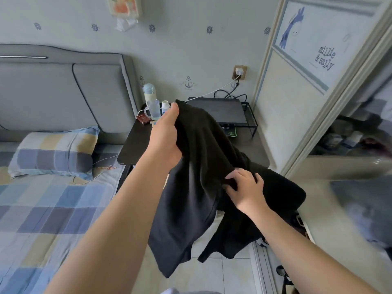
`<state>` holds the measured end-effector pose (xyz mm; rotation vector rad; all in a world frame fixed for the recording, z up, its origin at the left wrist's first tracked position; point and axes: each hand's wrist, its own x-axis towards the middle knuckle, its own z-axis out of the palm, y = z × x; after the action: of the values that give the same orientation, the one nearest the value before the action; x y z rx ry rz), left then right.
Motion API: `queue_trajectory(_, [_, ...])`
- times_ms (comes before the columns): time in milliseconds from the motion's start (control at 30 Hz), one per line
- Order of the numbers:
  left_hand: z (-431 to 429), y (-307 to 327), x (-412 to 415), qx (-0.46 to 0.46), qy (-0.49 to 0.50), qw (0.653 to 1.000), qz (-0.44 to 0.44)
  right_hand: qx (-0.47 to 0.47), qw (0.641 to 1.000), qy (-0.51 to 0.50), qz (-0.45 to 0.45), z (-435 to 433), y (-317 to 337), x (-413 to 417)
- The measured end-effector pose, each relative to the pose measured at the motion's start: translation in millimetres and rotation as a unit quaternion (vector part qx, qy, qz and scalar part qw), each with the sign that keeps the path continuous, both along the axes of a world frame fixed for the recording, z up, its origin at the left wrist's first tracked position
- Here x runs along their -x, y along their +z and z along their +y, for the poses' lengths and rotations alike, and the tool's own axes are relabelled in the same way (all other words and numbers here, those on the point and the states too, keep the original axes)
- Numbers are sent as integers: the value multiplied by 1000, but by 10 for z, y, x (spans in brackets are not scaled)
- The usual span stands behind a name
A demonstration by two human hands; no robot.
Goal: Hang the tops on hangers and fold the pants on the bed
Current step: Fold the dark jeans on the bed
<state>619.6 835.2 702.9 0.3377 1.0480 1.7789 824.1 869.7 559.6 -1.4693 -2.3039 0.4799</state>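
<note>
Black garment [197, 149], perhaps a top, lengthwise downward from left hand [164, 136].

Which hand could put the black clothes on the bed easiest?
Probably left: the left hand holds the black garment high, nearest the bed; the right hand grips it lower, farther away.

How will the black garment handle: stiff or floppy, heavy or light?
Likely floppy: the garment hangs in soft folds from the left hand's grip. Probably light: that one grip carries most of it. It bunches under the right hand, so hardly slippery.
</note>
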Motion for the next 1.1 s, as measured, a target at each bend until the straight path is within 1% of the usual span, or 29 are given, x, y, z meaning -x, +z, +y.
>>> queue_trajectory(100, [12, 188, -158, -14, -32, 999, -7, -26, 999, -14, -35, -52, 32, 16])
queue_trajectory(133, [4, 225, -205, -16, -39, 999, -14, -15, 998, -48, 28, -73, 69, 48])
queue_trajectory(167, [11, 236, -234, -16, -44, 999, -17, 16, 986, -88, 138, -91, 144, 89])
queue_trajectory(200, [1, 263, -255, -18, -45, 999, -22, 43, 956, -114, 268, -112, 233, 135])
queue_trajectory(233, [-1, 283, -253, -20, -43, 999, -19, 39, 926, -135, 351, -114, 312, 157])
queue_trajectory(267, [-16, 314, -242, -19, -38, 999, -19, 26, 906, -160, 391, -82, 392, 157])
queue_trajectory(300, [-17, 332, -212, -16, -29, 999, -17, 34, 889, -177, 422, -40, 478, 132])
queue_trajectory(333, [-29, 359, -181, -12, -19, 1000, -17, 15, 894, -171, 414, 31, 556, 91])
queue_trajectory(367, [-29, 372, -147, -11, -15, 1000, -15, -9, 916, -133, 378, 93, 653, 48])
queue_trajectory(400, [-37, 393, -128, -10, -16, 1000, -13, -34, 944, -89, 315, 172, 717, 8])
queue_trajectory(433, [-31, 406, -114, -11, -23, 1000, -11, -56, 961, -65, 264, 251, 798, -5])
queue_trajectory(500, [-31, 452, -91, -12, -29, 999, -13, -69, 973, -49, 216, 381, 960, -7])
queue_trajectory(533, [-33, 495, -71, -13, -25, 1000, -13, -89, 973, -46, 210, 426, 1049, -2])
queue_trajectory(600, [-22, 593, 27, -21, -13, 1000, -6, -121, 966, -43, 223, 487, 1302, 1])
queue_trajectory(700, [-16, 822, 288, -36, 18, 999, 3, -181, 956, -22, 230, 550, 1845, 101])
queue_trajectory(800, [-30, 1169, 627, -89, 25, 995, 28, -243, 945, 11, 217, 551, 2464, 338])
queue_trajectory(933, [-162, 1752, 1143, -200, 10, 973, 114, -312, 920, 62, 229, 400, 3305, 824])
queue_trajectory(1100, [-648, 2403, 1807, -271, 71, 926, 252, -386, 877, 135, 253, 34, 4221, 1676])
